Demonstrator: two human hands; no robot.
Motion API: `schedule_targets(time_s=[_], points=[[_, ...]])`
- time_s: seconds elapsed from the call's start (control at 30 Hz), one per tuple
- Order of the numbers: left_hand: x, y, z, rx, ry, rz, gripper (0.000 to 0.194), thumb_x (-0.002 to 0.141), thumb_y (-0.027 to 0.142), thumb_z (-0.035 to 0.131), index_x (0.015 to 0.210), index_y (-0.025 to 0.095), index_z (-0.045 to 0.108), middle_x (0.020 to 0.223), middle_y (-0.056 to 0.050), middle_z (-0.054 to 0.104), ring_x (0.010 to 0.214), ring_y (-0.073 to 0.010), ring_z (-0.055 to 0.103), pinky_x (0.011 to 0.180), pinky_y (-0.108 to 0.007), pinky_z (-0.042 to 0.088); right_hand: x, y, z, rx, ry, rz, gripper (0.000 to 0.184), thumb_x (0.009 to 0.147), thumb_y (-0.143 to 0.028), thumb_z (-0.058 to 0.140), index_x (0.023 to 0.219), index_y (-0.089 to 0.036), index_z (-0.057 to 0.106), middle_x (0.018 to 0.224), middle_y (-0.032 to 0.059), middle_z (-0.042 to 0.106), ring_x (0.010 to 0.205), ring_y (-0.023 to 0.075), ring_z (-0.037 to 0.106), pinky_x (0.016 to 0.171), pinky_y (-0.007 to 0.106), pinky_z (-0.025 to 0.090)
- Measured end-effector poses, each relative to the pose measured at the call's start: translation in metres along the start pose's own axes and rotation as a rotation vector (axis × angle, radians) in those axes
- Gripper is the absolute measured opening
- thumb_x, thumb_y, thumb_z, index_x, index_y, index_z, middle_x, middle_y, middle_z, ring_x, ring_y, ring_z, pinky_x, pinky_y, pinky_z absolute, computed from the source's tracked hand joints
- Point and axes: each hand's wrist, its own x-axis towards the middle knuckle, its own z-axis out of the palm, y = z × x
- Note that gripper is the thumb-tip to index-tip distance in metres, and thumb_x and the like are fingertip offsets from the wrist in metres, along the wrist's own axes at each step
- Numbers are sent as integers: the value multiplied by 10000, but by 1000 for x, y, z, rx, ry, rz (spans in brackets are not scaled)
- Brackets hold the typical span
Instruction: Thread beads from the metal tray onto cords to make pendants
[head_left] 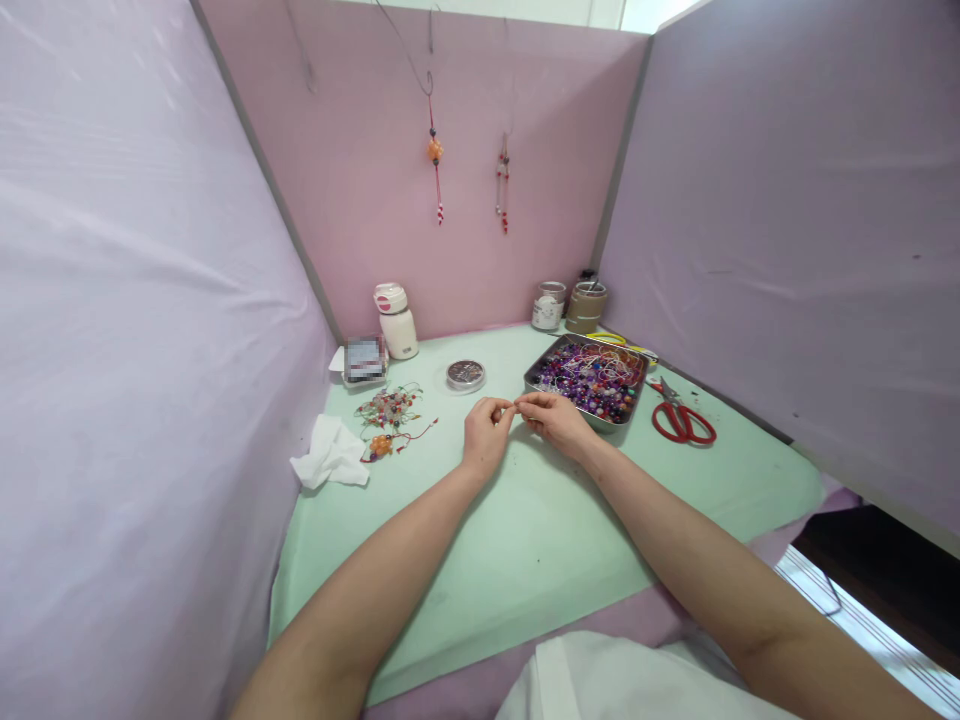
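Observation:
My left hand (486, 430) and my right hand (556, 420) meet fingertip to fingertip over the green table top (525, 530). Both are pinched shut on something tiny between them, too small to name. Just beyond my right hand stands a metal tray (537, 372) full of purple and red beads with loops of cord. Finished beaded pieces (390, 418) lie to the left of my left hand.
Red scissors (681, 420) lie right of the tray. A round tin (466, 375), a white bottle (396, 320), a small box (364, 360) and two jars (568, 305) stand at the back. A crumpled tissue (330, 455) lies at the left. Two beaded pendants (435, 155) hang on the pink partition.

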Motion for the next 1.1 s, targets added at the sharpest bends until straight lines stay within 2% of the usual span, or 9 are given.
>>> schedule_targets(time_s=[0.13,0.27,0.4,0.57,0.8,1.1], points=[[1,-2,1,-136,-25,-131,218,772,370,571,785,163,640,632,17,505,623,-112,450,610,-243,366,-2,-4,2,-266,78,-183,185,652,-362,687,734,-197,701,687,10,636,622,125,502,643,274,411],[3,-5,3,-325,-51,-277,382,820,504,468,862,163,635,699,0,535,537,-83,413,519,-225,353,-4,-5,2,-429,152,-370,151,712,-351,627,717,-211,685,717,19,638,651,150,506,665,291,403],[6,-7,5,-512,-90,-411,512,816,607,416,887,144,623,726,-14,535,434,-37,277,417,-206,257,-5,-4,0,-578,137,-576,151,787,-343,586,743,-225,669,796,44,603,732,175,527,688,306,402],[7,-7,5,-595,-131,-445,563,789,653,421,870,131,616,732,-34,552,441,-34,248,416,-200,227,-7,-7,-2,-746,102,-740,198,866,-345,510,832,-232,670,858,63,560,803,190,532,740,328,418],[6,-8,6,-614,-174,-449,595,766,690,415,845,132,604,707,-33,554,428,-33,230,411,-205,195,-11,-11,-2,-1008,63,-790,264,903,-370,454,809,-231,658,830,74,594,822,209,506,754,342,400],[8,-3,4,-623,-190,-459,589,764,679,426,837,130,627,709,-46,564,425,-32,209,407,-214,193,-8,-9,-5,-918,150,-745,240,899,-351,453,787,-228,626,797,62,587,803,207,510,763,345,395]])
